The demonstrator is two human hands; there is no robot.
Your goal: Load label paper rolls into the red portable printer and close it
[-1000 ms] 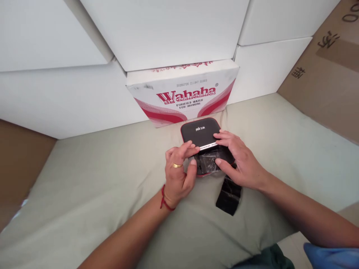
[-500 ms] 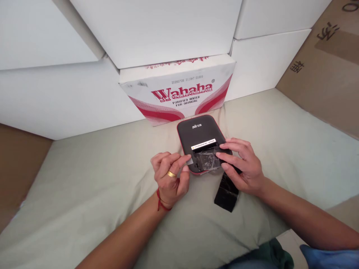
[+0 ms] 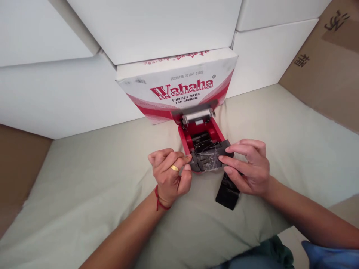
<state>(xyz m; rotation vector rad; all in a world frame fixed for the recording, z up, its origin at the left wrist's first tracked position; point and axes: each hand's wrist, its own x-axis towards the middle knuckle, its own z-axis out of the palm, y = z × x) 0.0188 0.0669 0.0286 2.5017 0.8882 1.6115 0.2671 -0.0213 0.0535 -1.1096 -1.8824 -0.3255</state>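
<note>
A small portable printer [image 3: 183,144], black on top with a red body, lies on the pale green cloth. Its lid [image 3: 193,110] is tilted up at the back, blurred, with a light roller [image 3: 198,116] on its underside. Inside the red cavity sits a shiny black piece [image 3: 202,141]; clear film covers the front panel. My left hand [image 3: 172,172], fingers curled, pinches the printer's front left corner with index finger and thumb. At the front right corner, my right hand [image 3: 249,166] holds the printer with thumb and fingertips. A black strip [image 3: 227,192] lies below that hand.
Behind the printer stands a white and red Wahaha water carton [image 3: 179,84]. White boxes [image 3: 157,26] are stacked at the back. Brown cardboard [image 3: 328,67] rises on the right, and a brown surface [image 3: 19,168] is at the left edge.
The printer's lid has swung up and back, uncovering the red inside and the black piece. Both hands remain at the front corners, the right one slightly farther right.
</note>
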